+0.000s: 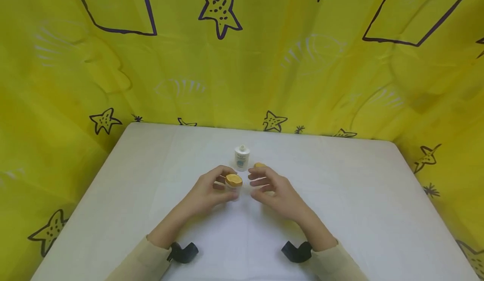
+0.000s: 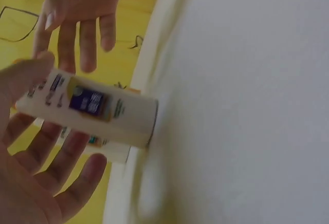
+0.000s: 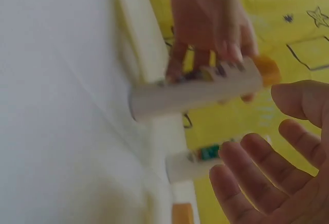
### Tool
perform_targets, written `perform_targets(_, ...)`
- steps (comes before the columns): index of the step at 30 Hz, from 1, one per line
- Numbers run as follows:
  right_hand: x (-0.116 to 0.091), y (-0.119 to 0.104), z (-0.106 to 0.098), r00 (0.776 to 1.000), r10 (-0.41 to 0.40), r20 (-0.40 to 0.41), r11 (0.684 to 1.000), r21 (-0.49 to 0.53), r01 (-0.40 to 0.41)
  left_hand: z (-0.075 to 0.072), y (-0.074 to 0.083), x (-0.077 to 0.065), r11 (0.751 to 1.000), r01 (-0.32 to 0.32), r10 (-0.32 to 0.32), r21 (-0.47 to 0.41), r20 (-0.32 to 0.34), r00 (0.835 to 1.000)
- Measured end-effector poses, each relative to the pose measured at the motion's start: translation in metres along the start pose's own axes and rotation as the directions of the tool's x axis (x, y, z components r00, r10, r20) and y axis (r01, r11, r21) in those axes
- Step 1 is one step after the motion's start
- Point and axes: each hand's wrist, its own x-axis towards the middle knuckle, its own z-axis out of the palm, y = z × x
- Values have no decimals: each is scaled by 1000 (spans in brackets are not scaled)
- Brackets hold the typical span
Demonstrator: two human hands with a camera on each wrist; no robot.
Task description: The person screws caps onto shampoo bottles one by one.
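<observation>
My left hand (image 1: 209,190) holds a white bottle with an orange cap (image 1: 233,180), thumb on the near side and fingers behind. Its printed label with a dark blue square shows on the bottle (image 2: 100,100) in the left wrist view. The bottle is roughly upright, its base at or just above the table. Close on its right is my right hand (image 1: 275,190), fingers loosely bent and apart, with nothing in them. Behind both hands stands a second white bottle (image 1: 242,159), uncapped, its narrow neck bare. A loose orange cap (image 1: 259,164) lies partly hidden behind the right fingers.
A white-covered table (image 1: 359,197) spreads around the hands. Yellow curtain (image 1: 242,71) with dark starfish drawings hangs behind its far edge and along both sides. Black straps with mounts (image 1: 184,252) sit at both wrists.
</observation>
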Motion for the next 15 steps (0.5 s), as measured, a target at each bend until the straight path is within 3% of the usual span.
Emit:
perform_targets(3, 2, 2, -15, 998, 14, -69, 999, -34, -17, -9, 2, 3, 1000, -9, 9, -10, 21, 1000)
perform_targets(8, 10, 9, -32, 987, 43, -155, 986, -150, -67, -24, 6, 14, 997, -19, 17, -68, -34, 999)
perform_targets(15, 27, 25, -33, 979, 138, -150, 920, -347, -183, -27, -5, 37, 996, 7, -14, -85, -78, 997)
